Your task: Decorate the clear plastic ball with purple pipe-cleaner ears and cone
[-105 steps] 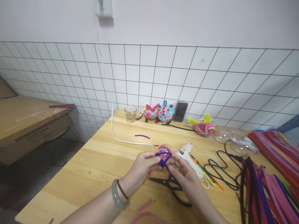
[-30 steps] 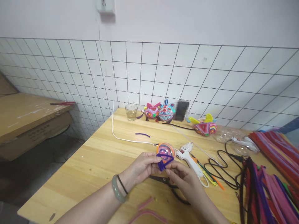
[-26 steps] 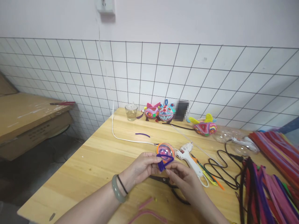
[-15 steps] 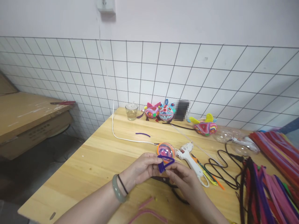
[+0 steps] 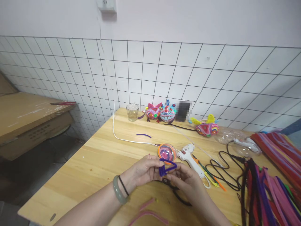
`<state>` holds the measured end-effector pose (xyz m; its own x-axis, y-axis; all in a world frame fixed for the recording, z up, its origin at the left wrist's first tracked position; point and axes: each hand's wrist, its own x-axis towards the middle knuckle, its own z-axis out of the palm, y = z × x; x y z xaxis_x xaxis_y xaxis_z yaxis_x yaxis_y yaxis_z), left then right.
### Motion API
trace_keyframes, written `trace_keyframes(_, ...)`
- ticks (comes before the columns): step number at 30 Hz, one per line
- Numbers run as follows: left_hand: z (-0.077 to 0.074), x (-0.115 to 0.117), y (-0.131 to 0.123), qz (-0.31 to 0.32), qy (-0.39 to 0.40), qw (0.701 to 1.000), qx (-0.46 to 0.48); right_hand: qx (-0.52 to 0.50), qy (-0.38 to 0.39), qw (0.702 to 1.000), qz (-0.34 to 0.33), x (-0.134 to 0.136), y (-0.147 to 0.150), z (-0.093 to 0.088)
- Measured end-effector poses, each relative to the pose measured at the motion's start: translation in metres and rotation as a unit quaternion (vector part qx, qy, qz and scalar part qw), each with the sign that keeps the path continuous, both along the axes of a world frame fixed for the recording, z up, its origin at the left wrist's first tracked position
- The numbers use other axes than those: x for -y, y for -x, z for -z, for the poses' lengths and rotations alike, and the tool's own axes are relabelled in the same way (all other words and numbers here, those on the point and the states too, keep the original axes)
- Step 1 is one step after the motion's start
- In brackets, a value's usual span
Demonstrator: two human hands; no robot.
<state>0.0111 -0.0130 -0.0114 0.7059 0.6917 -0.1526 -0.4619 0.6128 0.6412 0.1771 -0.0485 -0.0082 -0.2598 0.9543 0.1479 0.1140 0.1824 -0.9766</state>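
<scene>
A purple pipe cleaner (image 5: 162, 170), bent into a loop with a tight folded bundle at its left, is held between my two hands. My left hand (image 5: 147, 169), with a green bangle and a black band at the wrist, pinches the folded end. On the other side, my right hand (image 5: 188, 180) has its fingers closed on the loop's right part. Just beyond them lies a clear ball (image 5: 166, 152) with orange, pink and purple coils. Below the hands, dark-handled scissors (image 5: 166, 181) are partly hidden.
A white glue gun (image 5: 191, 160) lies right of the ball. Colourful fish-like crafts (image 5: 207, 127) and a glass cup (image 5: 132, 112) stand along the wall. Bundles of pipe cleaners (image 5: 270, 194) fill the right side. A short purple piece (image 5: 144, 135) and pink strips (image 5: 149, 214) lie on the wooden table (image 5: 82, 175).
The purple loop has shifted and turned slightly to the right between my fingers. My hands stay in nearly the same place.
</scene>
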Motion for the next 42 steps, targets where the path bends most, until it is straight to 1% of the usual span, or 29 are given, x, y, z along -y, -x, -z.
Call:
trace_keyframes(7,0.001,0.000,0.002,0.045,0.028,0.998,-0.024,-0.042,-0.006,0.999,-0.023,0.002,-0.003,0.011)
trace_keyframes(9,0.003,-0.001,0.003,0.060,0.024,0.997,-0.031,-0.048,-0.007,0.998,-0.025,0.003,-0.004,0.013)
trace_keyframes(11,0.007,-0.003,0.004,0.081,0.020,0.996,-0.036,-0.033,-0.019,0.999,-0.024,0.004,-0.005,0.013)
trace_keyframes(14,0.011,-0.005,0.004,0.102,0.020,0.994,-0.045,0.042,-0.075,0.996,-0.012,0.006,-0.007,0.009)
trace_keyframes(17,0.010,-0.004,0.004,0.109,0.036,0.991,-0.067,0.122,-0.164,0.979,-0.003,0.007,-0.008,0.000)
trace_keyframes(21,0.005,-0.002,0.005,0.122,0.054,0.985,-0.108,0.168,-0.263,0.949,-0.045,0.008,-0.010,-0.009)
trace_keyframes(25,0.004,-0.002,0.006,0.141,0.053,0.979,-0.134,0.216,-0.320,0.919,-0.076,0.005,-0.011,-0.011)
trace_keyframes(28,0.005,-0.003,0.007,0.162,0.041,0.974,-0.151,0.219,-0.352,0.907,-0.081,0.004,-0.013,-0.008)
trace_keyframes(31,0.006,-0.002,0.008,0.175,0.029,0.971,-0.160,0.225,-0.350,0.906,-0.071,0.004,-0.015,-0.003)
trace_keyframes(34,0.006,-0.003,0.009,0.185,0.014,0.970,-0.156,0.236,-0.331,0.910,-0.086,0.005,-0.018,0.001)
trace_keyframes(38,0.006,-0.006,0.011,0.195,0.008,0.964,-0.178,0.231,-0.284,0.925,-0.103,0.007,-0.018,-0.003)
trace_keyframes(42,0.006,-0.008,0.013,0.210,0.001,0.958,-0.196,0.222,-0.273,0.929,-0.116,0.010,-0.017,-0.008)
